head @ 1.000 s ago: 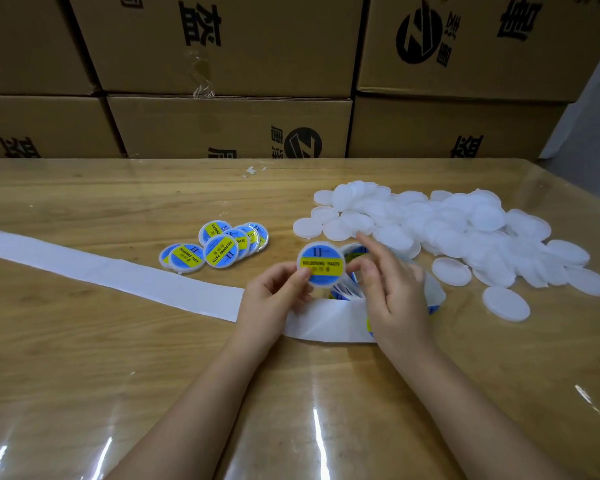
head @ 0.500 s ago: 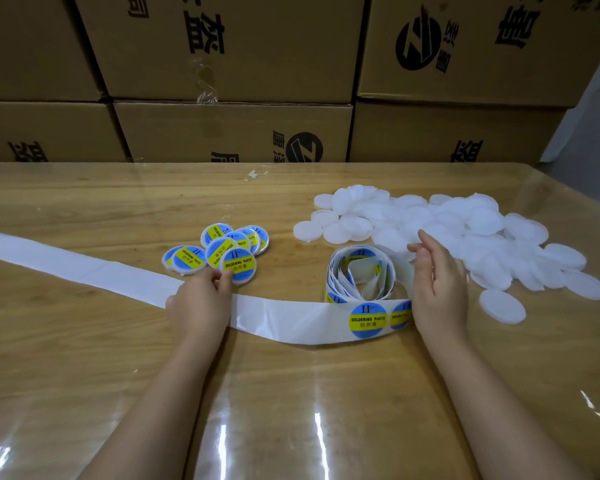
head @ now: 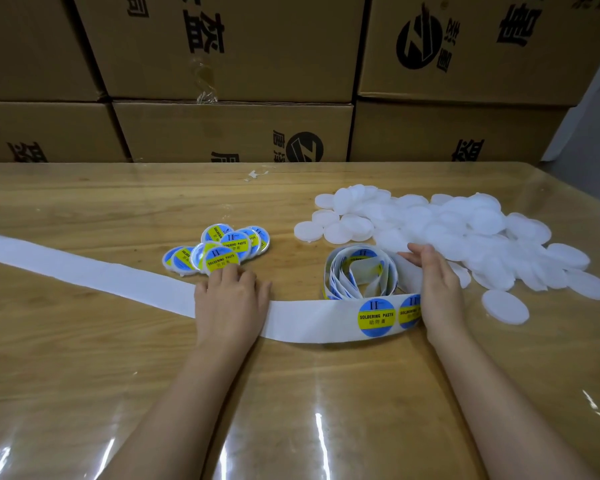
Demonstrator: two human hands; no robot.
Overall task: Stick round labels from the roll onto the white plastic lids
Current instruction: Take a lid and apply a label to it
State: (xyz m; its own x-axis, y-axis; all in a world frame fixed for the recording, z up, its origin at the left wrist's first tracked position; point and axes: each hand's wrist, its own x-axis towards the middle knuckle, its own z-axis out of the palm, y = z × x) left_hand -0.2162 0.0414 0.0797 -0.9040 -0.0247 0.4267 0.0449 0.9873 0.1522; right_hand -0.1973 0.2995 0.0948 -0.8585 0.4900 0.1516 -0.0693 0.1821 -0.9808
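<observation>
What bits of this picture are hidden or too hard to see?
Head view:
- Second label: half covered by the right hand.
- Backing strip: its end is cut off by the left edge, and a stretch is hidden under the left hand.
- White lids: heaped and overlapping, so uncountable.

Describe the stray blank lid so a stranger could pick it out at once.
On the wooden table, find the heap of white lids at the right. Look along its near edge, right of the right hand. The lid lies flat by itself, nearest the person, overlapping none.
</observation>
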